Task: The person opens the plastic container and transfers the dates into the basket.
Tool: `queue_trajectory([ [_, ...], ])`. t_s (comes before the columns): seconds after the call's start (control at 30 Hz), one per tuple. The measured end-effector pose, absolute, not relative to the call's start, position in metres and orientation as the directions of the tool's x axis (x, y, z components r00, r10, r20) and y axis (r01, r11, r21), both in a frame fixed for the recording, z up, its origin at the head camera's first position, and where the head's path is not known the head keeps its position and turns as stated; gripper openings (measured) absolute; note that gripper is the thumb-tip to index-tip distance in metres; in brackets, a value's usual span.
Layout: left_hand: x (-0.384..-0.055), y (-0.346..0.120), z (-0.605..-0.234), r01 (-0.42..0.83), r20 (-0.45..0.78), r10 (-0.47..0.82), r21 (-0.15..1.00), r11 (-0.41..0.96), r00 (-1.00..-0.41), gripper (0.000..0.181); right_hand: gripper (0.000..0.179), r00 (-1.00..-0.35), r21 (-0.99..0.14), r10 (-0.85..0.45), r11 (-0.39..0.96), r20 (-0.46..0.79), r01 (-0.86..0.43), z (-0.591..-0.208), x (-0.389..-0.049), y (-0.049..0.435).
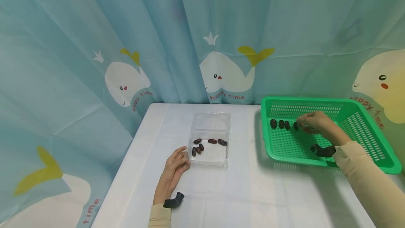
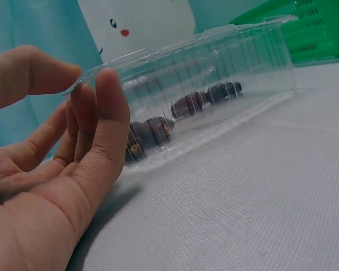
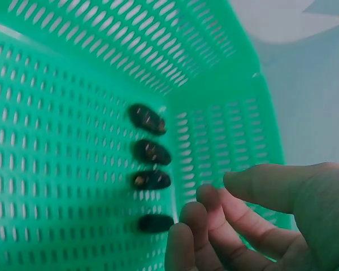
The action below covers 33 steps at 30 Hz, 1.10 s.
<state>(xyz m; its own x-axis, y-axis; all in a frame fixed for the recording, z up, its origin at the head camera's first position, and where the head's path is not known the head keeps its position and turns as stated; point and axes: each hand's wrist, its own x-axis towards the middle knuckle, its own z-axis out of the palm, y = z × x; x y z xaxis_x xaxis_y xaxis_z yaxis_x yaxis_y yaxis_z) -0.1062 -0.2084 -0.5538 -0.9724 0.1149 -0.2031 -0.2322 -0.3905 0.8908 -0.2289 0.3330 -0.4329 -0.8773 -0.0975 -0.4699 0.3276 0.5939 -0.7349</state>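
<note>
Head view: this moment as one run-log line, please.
left hand: pinches clear container by rim; right hand: in green basket; container: lid open, six dates; basket: four dates visible

From high up, the head camera looks forward and down past the table's point(image 1: 246, 192) far edge. The left wrist's, close and low, faces the box point(image 1: 215, 156), basket point(image 1: 265, 140) beyond; the right's looks closely into the basket's far left corner. All share the basket; head and left, the box.
</note>
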Motion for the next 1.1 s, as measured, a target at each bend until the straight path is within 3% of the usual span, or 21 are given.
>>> queue_trajectory([
  [0.7, -0.109, -0.207, -0.552, -0.248, -0.216, 0.122, 0.871, -0.425, -0.969, 0.052, 0.05, -0.937, -0.842, -0.174, 0.51, -0.302, 0.177, -0.406, -0.209, 0.28],
  [1.1, -0.106, -0.208, -0.551, -0.264, -0.239, 0.112, 0.868, -0.42, -0.965, 0.054, 0.047, -0.945, -0.937, -0.275, 0.341, -0.179, 0.078, -0.416, -0.19, 0.232],
])
